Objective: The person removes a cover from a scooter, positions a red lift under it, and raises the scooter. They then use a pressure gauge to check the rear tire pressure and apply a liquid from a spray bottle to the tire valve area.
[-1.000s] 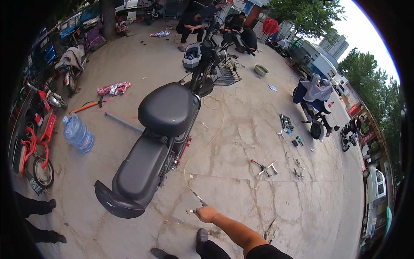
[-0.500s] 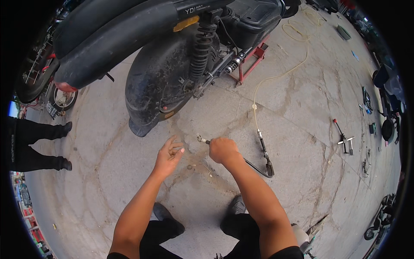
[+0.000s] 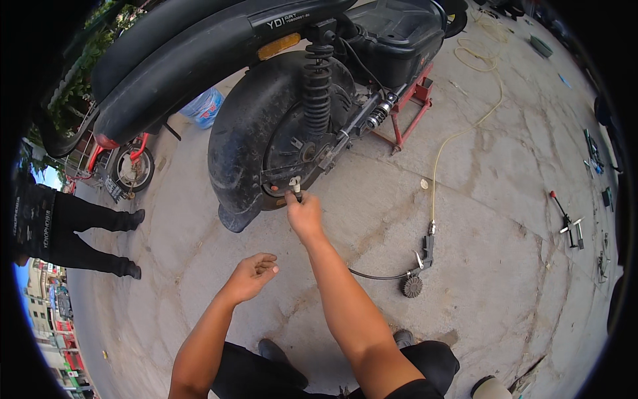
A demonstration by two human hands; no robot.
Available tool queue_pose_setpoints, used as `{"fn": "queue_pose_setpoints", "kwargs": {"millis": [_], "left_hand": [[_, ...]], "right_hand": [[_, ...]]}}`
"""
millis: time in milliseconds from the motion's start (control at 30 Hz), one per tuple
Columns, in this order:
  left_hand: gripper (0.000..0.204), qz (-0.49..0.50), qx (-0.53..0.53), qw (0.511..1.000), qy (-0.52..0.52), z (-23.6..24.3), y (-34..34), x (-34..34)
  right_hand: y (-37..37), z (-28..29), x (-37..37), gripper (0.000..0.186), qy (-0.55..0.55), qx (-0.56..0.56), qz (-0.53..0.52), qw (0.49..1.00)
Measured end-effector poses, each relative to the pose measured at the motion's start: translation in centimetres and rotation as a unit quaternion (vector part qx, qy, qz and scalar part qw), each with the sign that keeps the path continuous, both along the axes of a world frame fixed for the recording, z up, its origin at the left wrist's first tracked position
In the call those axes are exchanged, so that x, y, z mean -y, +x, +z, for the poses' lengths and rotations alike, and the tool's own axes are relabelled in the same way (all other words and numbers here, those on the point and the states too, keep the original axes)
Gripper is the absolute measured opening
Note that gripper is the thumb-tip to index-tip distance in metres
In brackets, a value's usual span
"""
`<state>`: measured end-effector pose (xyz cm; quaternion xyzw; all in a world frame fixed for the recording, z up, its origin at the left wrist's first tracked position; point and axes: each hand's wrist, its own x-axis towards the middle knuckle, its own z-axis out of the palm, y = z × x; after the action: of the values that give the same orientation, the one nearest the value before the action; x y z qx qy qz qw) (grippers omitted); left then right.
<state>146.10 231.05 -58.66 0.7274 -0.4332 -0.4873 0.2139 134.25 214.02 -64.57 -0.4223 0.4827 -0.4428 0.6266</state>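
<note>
My right hand (image 3: 302, 209) grips a light-coloured air chuck (image 3: 296, 183) on a black hose (image 3: 374, 274), holding it up at the lower rim of the scooter's black rear wheel (image 3: 242, 143), near a small red spot. Whether the chuck touches the wheel I cannot tell. Lower left of it, my left hand (image 3: 256, 272) hangs in the air, fingers loosely curved apart, holding nothing. The hose runs to an inflator gun with a round gauge (image 3: 413, 284) lying on the pavement, joined to a thin yellow air line (image 3: 434, 186). A shock spring (image 3: 319, 93) stands above the wheel hub.
A red stand (image 3: 404, 130) is under the scooter (image 3: 392, 36). A blue water jug (image 3: 205, 106) and red bicycle (image 3: 136, 156) are behind it. A person in black trousers (image 3: 86, 236) stands at left. Tools (image 3: 571, 226) and a green basin (image 3: 539, 46) lie at right.
The view has turned down to the rear wheel from the wider yard. My right hand has carried the air chuck forward and up to the wheel; my left hand now sits lower, below it.
</note>
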Motion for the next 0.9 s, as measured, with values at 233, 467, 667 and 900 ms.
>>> {"fn": "queue_pose_setpoints", "kwargs": {"millis": [233, 467, 667, 900], "left_hand": [[0.056, 0.097, -0.003, 0.994, -0.04, -2.0, 0.6, -0.1], [0.068, 0.128, 0.095, 0.983, -0.095, -5.7, 4.4, 2.3], [0.048, 0.13, 0.074, 0.98, -0.133, -7.4, 5.5, 4.7], [0.03, 0.186, -0.004, 0.959, -0.214, -7.1, 3.2, 7.0]], "right_hand": [[3.0, 1.8, 0.6, 0.047, -0.062, -0.101, 0.027, 0.993], [4.6, 0.6, -0.5, 0.049, -0.051, -0.131, -0.041, 0.989], [4.0, 0.3, 0.6, 0.034, 0.115, 0.066, 0.024, 0.991], [3.5, 0.1, 0.7, 0.017, 0.183, 0.197, 0.037, 0.962]]}}
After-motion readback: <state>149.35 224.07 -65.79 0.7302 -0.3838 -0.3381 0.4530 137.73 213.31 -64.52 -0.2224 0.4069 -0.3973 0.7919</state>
